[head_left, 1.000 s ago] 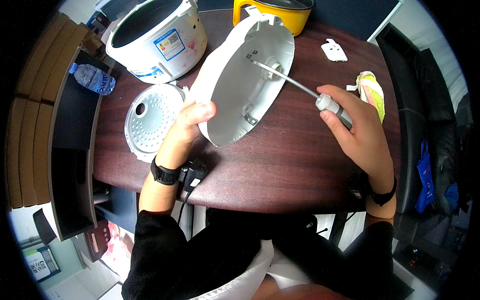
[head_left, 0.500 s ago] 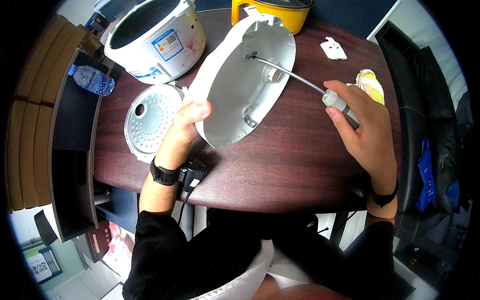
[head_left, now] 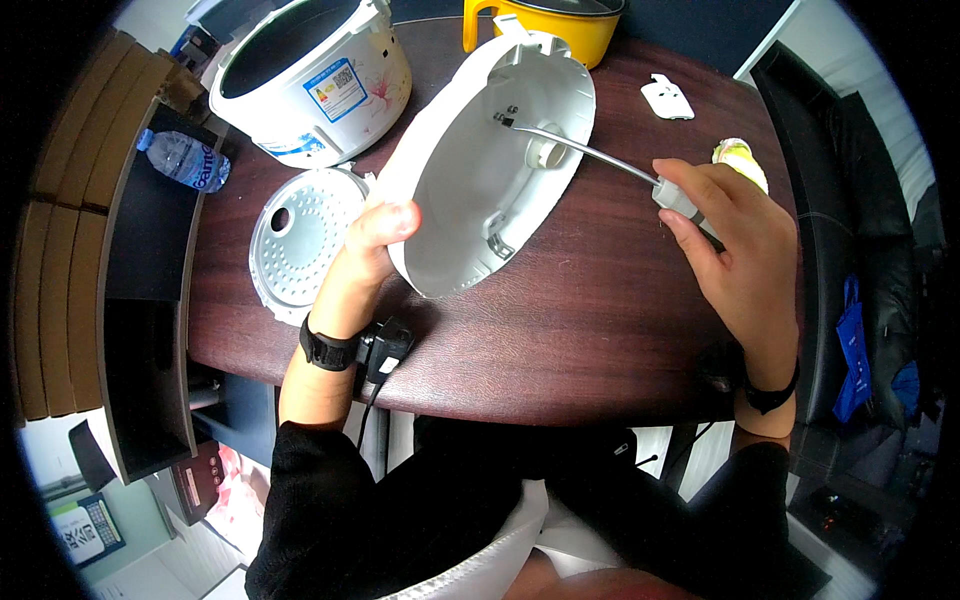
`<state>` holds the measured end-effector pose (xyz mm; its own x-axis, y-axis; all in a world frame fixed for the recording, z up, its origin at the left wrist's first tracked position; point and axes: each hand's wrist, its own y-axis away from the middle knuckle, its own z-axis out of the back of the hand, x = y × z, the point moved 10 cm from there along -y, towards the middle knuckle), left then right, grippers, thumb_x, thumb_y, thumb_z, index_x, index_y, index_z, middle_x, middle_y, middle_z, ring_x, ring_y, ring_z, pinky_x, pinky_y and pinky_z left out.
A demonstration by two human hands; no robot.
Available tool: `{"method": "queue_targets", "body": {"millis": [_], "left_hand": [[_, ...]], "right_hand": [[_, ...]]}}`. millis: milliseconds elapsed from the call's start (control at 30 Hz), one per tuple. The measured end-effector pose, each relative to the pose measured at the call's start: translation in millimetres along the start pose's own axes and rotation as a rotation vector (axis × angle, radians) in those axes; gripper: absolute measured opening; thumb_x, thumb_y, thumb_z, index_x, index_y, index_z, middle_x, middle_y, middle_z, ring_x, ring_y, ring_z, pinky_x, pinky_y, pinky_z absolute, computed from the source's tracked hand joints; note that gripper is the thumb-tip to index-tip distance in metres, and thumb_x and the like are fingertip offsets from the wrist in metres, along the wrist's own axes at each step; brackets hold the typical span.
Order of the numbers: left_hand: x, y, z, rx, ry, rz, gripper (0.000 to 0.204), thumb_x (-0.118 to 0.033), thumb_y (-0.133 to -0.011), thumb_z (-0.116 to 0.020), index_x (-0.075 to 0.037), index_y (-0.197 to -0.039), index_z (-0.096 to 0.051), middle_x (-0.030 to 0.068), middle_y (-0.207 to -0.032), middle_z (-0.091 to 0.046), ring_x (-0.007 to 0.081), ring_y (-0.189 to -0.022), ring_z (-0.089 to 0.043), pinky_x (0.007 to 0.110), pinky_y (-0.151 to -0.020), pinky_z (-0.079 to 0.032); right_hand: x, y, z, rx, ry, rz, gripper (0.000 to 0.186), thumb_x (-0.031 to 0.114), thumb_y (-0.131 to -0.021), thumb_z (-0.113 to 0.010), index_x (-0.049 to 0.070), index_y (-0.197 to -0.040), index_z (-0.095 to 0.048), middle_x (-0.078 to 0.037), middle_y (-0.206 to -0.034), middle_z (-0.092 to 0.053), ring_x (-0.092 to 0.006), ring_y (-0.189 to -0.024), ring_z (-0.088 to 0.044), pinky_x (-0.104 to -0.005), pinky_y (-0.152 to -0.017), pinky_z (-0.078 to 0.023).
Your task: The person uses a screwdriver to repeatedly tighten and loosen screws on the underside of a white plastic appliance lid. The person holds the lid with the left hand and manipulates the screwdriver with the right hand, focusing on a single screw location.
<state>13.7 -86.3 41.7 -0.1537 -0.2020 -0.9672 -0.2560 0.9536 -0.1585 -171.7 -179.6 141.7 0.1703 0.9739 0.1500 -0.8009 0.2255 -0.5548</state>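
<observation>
Vs a second ago, our right grip (head_left: 748, 250), closed on the grey-handled metal screwdriver (head_left: 672, 196), shifted toward 3 o'clock; it reaches inside the white oval plastic shell (head_left: 465, 195), our left grip (head_left: 378, 238) clasping its 8 o'clock side.

Above a dark brown desk (head_left: 560, 340), the left hand (head_left: 378, 235) grips a white plastic shell (head_left: 455, 200), tilted, hollow side showing. The right hand (head_left: 745, 255) holds a screwdriver (head_left: 672, 196), its tip at small dark fittings (head_left: 506, 117) inside. Behind stand a white cooker body (head_left: 290, 115) and a yellow pot (head_left: 590, 35).
</observation>
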Motion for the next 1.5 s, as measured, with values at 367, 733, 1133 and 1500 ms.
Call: {"method": "queue_targets", "body": {"millis": [367,733,1133,1500], "left_hand": [[4.6,4.1,1.7,-0.056,0.107,0.068,0.097,-0.05,-0.061,-0.063,0.002,-0.135,-0.029,0.0195,-0.127,-0.044,0.027,-0.114,-0.046,0.036,-0.096,-0.036],[8.5,5.5,3.0,-0.064,0.145,0.088,0.097,-0.048,-0.06,-0.064,0.002,-0.135,-0.029,0.0192,-0.127,-0.044,0.0271,-0.114,-0.046,0.035,-0.096,-0.035],[4.6,5.8,-4.6,-0.019,0.093,0.076,0.098,-0.049,-0.06,-0.064,0.001,-0.136,-0.027,0.0189,-0.13,-0.041,0.0268,-0.117,-0.043,0.036,-0.096,-0.035],[-2.7,7.6,-4.8,-0.013,0.006,0.014,0.094,-0.048,-0.064,-0.063,0.0,-0.136,-0.027,0.0192,-0.131,-0.04,0.0289,-0.118,-0.042,0.039,-0.097,-0.035]], "right_hand": [[0.3,0.9,3.6,-0.001,-0.013,-0.001,0.034,0.009,-0.072,-0.068,0.012,-0.105,-0.06,-0.005,-0.083,-0.061,-0.02,-0.068,-0.06,-0.0301,-0.057,-0.045],[1.1,1.8,5.4,-0.003,-0.038,0.006,0.035,0.008,-0.072,-0.067,0.013,-0.106,-0.06,-0.005,-0.083,-0.061,-0.0211,-0.069,-0.06,-0.031,-0.057,-0.045],[4.9,1.9,9.3,0.036,0.072,0.015,0.033,0.009,-0.073,-0.066,0.012,-0.105,-0.059,-0.005,-0.082,-0.06,-0.0208,-0.068,-0.06,-0.0299,-0.056,-0.046],[-9.9,9.1,-21.1,0.172,-0.453,-0.274,0.028,0.011,-0.08,-0.061,0.006,-0.107,-0.057,-0.01,-0.079,-0.059,-0.0196,-0.067,-0.058,-0.0286,-0.061,-0.044]]}}
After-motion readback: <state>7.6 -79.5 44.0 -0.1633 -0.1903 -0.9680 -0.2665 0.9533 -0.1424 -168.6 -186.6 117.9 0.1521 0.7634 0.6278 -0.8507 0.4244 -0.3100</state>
